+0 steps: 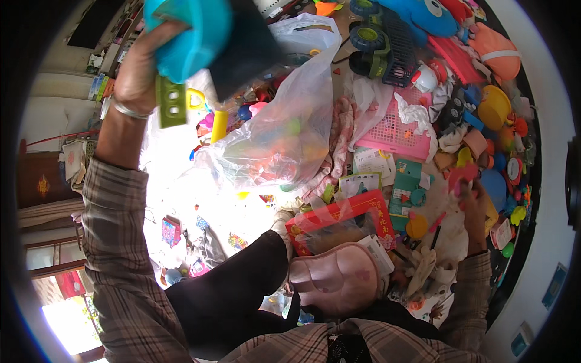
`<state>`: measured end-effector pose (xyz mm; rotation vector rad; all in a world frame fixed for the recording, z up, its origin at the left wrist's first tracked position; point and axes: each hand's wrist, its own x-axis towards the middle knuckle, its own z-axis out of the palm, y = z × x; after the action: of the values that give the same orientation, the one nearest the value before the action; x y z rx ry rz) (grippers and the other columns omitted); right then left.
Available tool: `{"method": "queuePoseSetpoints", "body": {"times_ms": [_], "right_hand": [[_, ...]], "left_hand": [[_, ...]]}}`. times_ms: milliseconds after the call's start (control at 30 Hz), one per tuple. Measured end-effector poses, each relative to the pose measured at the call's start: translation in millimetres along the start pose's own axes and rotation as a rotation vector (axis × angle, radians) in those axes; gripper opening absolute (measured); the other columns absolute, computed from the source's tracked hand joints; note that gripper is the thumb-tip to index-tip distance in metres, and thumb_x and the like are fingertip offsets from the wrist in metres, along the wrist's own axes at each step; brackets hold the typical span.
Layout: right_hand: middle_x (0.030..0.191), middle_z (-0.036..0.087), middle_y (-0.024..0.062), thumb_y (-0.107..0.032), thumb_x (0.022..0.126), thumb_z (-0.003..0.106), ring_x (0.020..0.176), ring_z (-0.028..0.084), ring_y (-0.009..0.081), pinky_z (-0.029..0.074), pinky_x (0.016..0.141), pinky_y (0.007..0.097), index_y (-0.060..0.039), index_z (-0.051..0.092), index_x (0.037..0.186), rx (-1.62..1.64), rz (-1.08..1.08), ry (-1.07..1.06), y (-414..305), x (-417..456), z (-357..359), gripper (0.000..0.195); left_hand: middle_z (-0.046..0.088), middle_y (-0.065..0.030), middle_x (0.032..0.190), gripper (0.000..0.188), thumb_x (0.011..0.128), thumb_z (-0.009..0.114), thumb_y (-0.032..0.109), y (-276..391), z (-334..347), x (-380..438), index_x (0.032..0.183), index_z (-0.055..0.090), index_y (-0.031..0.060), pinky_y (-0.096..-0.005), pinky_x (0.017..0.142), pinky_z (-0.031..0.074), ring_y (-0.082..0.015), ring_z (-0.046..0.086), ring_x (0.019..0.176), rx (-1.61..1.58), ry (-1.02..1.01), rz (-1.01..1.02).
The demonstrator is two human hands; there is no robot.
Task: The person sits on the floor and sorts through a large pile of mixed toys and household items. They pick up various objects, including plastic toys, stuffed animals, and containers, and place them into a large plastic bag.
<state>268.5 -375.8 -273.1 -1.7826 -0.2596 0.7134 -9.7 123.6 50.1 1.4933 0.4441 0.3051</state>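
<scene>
At the upper left, my left hand [138, 75] is raised and grips a turquoise plastic container [199, 41], its thumb over the rim. A dark, blurred panel-like thing [245, 50] shows just behind the container; whether the hand holds it too, I cannot tell. An olive-green plastic piece with holes [171, 104] shows just below the hand. Over on the right, my right hand [474, 204] has its fingers on a pinkish-red toy [462, 176], blurred. Near it are a blue round thing [493, 187] and a yellow disc-like toy [416, 226].
A clear plastic bag [281, 145] of colourful toys lies ahead. Beyond are a green toy truck [381, 45], a pink mesh basket [395, 122] and a yellow bucket [494, 108]. Closer stand a red box frame [336, 213] and a pink padded seat [336, 277]. Glare whitens the left floor.
</scene>
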Motion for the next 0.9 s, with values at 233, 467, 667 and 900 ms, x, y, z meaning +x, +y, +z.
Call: {"method": "queuePoseSetpoints", "body": {"times_ms": [233, 467, 667, 900], "right_hand": [[0.09, 0.066, 0.0074, -0.017, 0.092, 0.067, 0.076, 0.063, 0.0109, 0.051, 0.064, 0.0279, 0.0031, 0.061, 0.115, 0.23, -0.65, -0.368, -250.2, 19.5, 211.1, 0.031], [0.077, 0.069, 0.0203, -0.022, 0.085, 0.072, 0.067, 0.07, 0.0298, 0.054, 0.062, 0.0395, 0.0039, 0.064, 0.109, -0.113, -0.943, -0.264, -292.1, 29.8, 325.0, 0.036], [0.105, 0.059, 0.0186, -0.001, 0.077, 0.067, 0.096, 0.059, 0.0396, 0.049, 0.081, 0.0478, -0.0045, 0.06, 0.11, -0.15, -1.004, -0.238, -161.0, -24.0, 183.5, 0.035], [0.141, 0.042, 0.0213, -0.018, 0.075, 0.077, 0.127, 0.045, 0.0413, 0.034, 0.104, 0.0532, -0.0096, 0.031, 0.149, -1.36, -0.237, 0.316, 26.5, -45.1, -55.6, 0.088]], "left_hand": [[0.071, -0.0095, 0.1, 0.03, 0.082, 0.071, 0.017, -69.6, -92.5, -57.0, 0.107, 0.069, 0.0016, -0.0325, 0.082, 0.056, -0.02, 0.069, 0.091, 0.413, 0.621, -0.147], [0.066, -0.0095, 0.115, 0.028, 0.087, 0.063, 0.005, -83.0, -64.7, -20.2, 0.114, 0.064, -0.0005, -0.0324, 0.094, 0.05, -0.0208, 0.063, 0.107, 0.385, 0.118, -0.143], [0.064, -0.0128, 0.123, 0.027, 0.099, 0.049, 0.009, -33.1, -109.2, -28.5, 0.12, 0.062, -0.0022, -0.034, 0.101, 0.045, -0.0232, 0.06, 0.114, 1.502, 0.22, 0.195], [0.066, -0.0084, 0.11, 0.019, 0.094, 0.057, 0.0, -129.0, 185.1, 45.1, 0.111, 0.063, -0.0015, -0.0292, 0.089, 0.05, -0.0152, 0.064, 0.1, 0.542, -0.559, 0.063]]}}
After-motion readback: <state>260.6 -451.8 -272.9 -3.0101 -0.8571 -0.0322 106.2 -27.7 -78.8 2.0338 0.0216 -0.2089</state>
